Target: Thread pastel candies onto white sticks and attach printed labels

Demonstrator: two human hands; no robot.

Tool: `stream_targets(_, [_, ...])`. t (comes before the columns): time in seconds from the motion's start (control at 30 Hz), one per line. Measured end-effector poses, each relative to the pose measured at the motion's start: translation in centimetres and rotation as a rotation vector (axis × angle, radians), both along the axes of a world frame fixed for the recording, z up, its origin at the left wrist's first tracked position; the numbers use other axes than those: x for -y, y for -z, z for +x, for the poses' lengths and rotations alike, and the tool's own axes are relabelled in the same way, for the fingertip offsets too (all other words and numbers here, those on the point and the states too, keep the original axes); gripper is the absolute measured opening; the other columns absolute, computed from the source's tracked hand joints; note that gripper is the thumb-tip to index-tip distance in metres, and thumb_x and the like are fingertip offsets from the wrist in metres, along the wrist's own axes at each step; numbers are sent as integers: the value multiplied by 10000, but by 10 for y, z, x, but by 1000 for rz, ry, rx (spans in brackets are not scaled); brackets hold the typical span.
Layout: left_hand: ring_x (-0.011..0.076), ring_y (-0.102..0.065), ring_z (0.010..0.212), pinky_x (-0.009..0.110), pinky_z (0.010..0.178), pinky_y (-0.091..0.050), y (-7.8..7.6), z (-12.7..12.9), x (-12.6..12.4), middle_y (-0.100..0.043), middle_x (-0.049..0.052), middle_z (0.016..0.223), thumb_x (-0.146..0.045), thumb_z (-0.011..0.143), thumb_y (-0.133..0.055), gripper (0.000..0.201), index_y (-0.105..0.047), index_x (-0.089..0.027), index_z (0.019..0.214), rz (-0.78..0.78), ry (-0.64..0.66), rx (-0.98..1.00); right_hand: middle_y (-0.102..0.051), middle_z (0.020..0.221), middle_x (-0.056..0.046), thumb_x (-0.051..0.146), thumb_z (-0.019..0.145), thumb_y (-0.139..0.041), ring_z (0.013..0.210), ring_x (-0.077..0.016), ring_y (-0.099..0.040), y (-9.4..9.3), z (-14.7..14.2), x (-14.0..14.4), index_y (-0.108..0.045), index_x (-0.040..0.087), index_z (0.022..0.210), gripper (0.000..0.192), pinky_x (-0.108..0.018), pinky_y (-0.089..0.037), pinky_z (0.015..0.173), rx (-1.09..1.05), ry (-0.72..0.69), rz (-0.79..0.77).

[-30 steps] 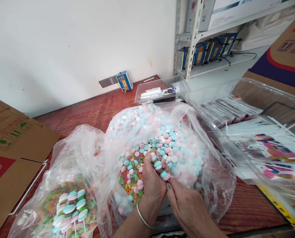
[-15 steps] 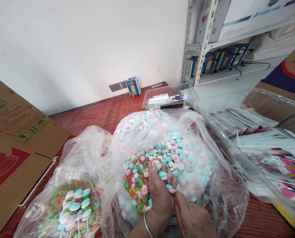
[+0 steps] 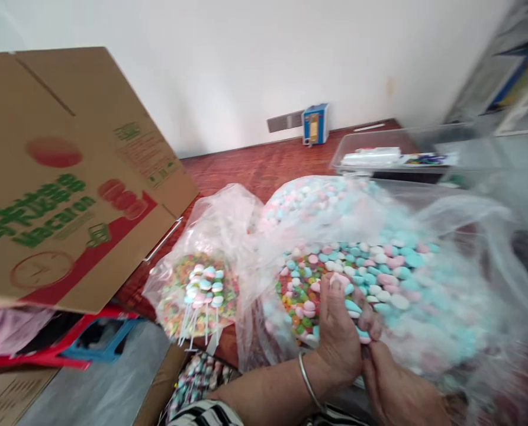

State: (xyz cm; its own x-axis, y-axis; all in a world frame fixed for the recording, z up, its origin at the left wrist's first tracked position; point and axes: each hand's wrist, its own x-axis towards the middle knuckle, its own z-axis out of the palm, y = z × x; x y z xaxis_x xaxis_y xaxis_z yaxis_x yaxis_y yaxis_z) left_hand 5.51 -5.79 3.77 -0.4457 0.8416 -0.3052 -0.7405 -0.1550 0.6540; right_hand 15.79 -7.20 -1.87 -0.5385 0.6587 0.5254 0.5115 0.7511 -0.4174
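My left hand (image 3: 341,337) curls its fingers around several pastel marshmallow candies (image 3: 353,307), lined up in a row and coloured pink, blue and white. Close against its heel, my right hand (image 3: 399,384) is closed; what its fingers pinch is hidden. Both hands are over an open clear plastic bag with loose marshmallow candies (image 3: 386,278) and colourful gummy rings (image 3: 299,316). To the left, several candy skewers (image 3: 204,288) on white sticks lie on a second clear bag (image 3: 232,204), which holds more gummy rings.
A large cardboard box (image 3: 86,177) stands at the left. Below the table edge, another box holds many candy skewers (image 3: 202,376), near a red and blue plastic stool (image 3: 99,340). At the back are a small blue box (image 3: 315,124) and a clear plastic tray (image 3: 348,148).
My view has swung left, bringing the cardboard box, the stool and the lower box of skewers into sight. Both hands keep nearly the same grip over the candies.
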Motion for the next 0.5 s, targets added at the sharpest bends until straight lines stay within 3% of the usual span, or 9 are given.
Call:
stream_targets(0.17, [136,-474,541,272,495,-430,1,-42,26,-558,28,773,-547,818,-624,305,-561,-257,887,-153,-201,-264,-715,614,-44,261,1027,-272,456,-200,-679,-11,-44,1,-600,194,996,336,-250,-443,387,41,-233,-196])
stream_targets(0.27, [110,-494,554,221,477,-405,-17,-98,52,-561,-1,795,-544,874,-536,303,-563,-263,983,-206,-279,-414,-773,861,-93,300,1010,-306,660,-228,-738,-29,-67,3,-616,205,1080,332,-283,-528,510,57,-318,-202])
stream_targets(0.3, [102,-497,546,208,479,-405,-24,-123,62,-562,-11,787,-530,871,-541,311,-562,-260,1023,-262,-368,-521,-772,904,-96,313,1002,-329,702,-231,-741,-34,-68,1,-625,208,1065,321,-291,-539,541,66,-315,-202])
stream_targets(0.4, [155,-588,704,267,627,-496,-37,-204,97,-614,35,875,-498,884,-511,368,-585,-220,1113,-550,-505,-1161,-755,860,-58,322,986,-375,683,-209,-721,-40,-53,-8,-638,226,967,281,-283,-526,565,104,-249,-269])
stream_targets(0.47, [250,-597,995,385,866,-493,-29,-252,116,-638,111,1078,-470,868,-523,384,-603,-185,1111,-777,-522,-1608,-740,834,-42,323,985,-386,677,-194,-704,-40,-33,-15,-631,230,935,267,-274,-505,579,126,-168,-321])
stream_targets(0.5, [296,-567,1089,446,941,-455,-22,-271,123,-632,141,1133,-472,870,-509,397,-607,-170,1109,-859,-446,-1765,-734,833,-42,326,982,-392,690,-193,-698,-40,-22,-17,-629,227,923,263,-271,-494,583,140,-126,-338])
